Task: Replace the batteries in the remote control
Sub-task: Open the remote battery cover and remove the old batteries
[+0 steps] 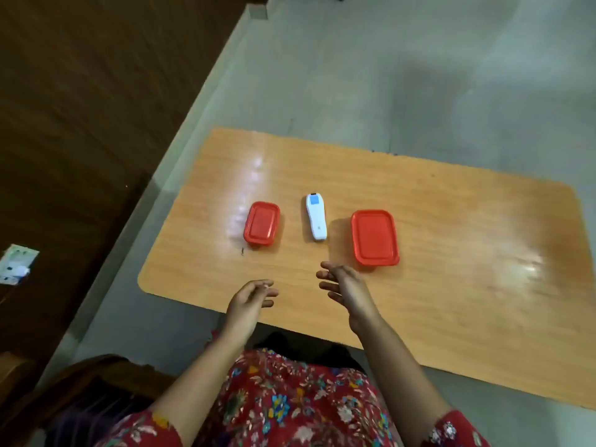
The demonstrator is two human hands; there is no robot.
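A white remote control (pixel 316 217) with a blue patch near its far end lies flat in the middle of the wooden table (pixel 451 237). A small red lidded box (pixel 262 223) stands to its left, a larger red lidded box (pixel 374 237) to its right; both lids are on, so their contents are hidden. My left hand (pixel 250 300) hovers over the table's near edge with fingers loosely curled and apart, holding nothing. My right hand (pixel 345 290) is just short of the remote, fingers spread, empty, close to the larger box's near left corner.
The table is low and stands on a pale grey floor (pixel 354 75). A dark wooden wall (pixel 80 108) runs along the left, with a white switch plate (pixel 16 264) on it. My lap in red floral cloth (pixel 290 398) is under the near edge.
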